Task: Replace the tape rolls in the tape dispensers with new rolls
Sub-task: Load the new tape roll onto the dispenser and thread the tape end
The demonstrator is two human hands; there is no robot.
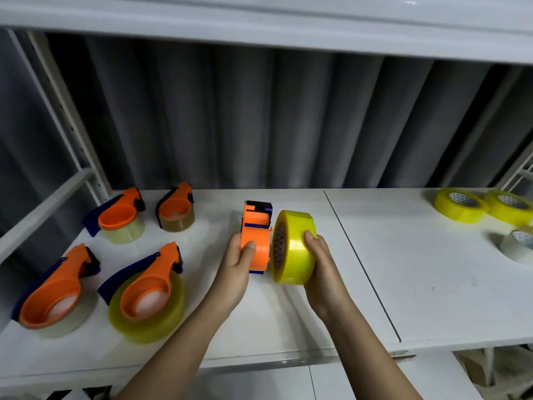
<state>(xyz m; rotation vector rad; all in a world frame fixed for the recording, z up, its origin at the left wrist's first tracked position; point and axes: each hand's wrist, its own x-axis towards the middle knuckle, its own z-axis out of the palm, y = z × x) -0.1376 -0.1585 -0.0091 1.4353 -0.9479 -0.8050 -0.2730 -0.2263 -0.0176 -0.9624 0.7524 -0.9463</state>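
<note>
My left hand point(238, 256) grips an orange and blue tape dispenser point(255, 235) with no roll on it, held upright above the white shelf point(375, 284). My right hand point(320, 264) grips a full yellow tape roll point(295, 246) on edge, its open core facing the dispenser and almost touching it. Several other orange dispensers lie at the left, each with a roll: one at the front left point(54, 293), one beside it point(147, 293), and two behind point(121, 216) point(176, 207).
Two yellow rolls point(460, 204) point(509, 206) and a pale roll point(516, 246) lie at the far right of the shelf. A seam point(363, 267) runs across the shelf board. Grey curtain hangs behind, another shelf overhead, and white frame posts stand at both sides.
</note>
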